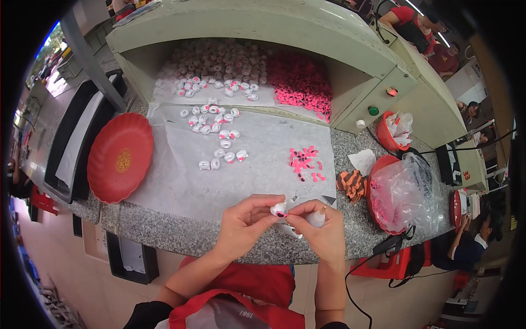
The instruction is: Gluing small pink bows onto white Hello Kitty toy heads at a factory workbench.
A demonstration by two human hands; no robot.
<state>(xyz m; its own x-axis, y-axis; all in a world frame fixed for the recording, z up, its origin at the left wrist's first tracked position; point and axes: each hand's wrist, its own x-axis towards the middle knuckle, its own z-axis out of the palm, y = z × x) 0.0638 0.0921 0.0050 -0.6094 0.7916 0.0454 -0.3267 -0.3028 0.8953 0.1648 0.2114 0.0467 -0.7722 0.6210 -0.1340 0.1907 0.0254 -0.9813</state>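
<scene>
Close to the bench's front edge, my left hand (pixel 243 225) pinches a small rounded white piece (pixel 278 208) between thumb and fingers. A tiny pink-and-black piece (pixel 281 214) lies against its near side, with the fingertips of my right hand (pixel 324 236) on it. A small whitish bottle with a narrow tip (pixel 316 218) is also tucked in my right hand. Ahead on the white paper sheet (pixel 186 170) are several similar white pieces (pixel 215 163), some with pink on them. Loose pink-and-black pieces (pixel 302 160) lie scattered to the right.
A hooded green cabinet (pixel 263 24) holds heaps of white pieces (pixel 219 63) and pink pieces (pixel 298 82). On the left are a red dish (pixel 120 159) and a black tray (pixel 68 153). At right sit an orange-and-black cloth (pixel 352 185), a plastic bag (pixel 411 189) and a red bowl (pixel 385 137).
</scene>
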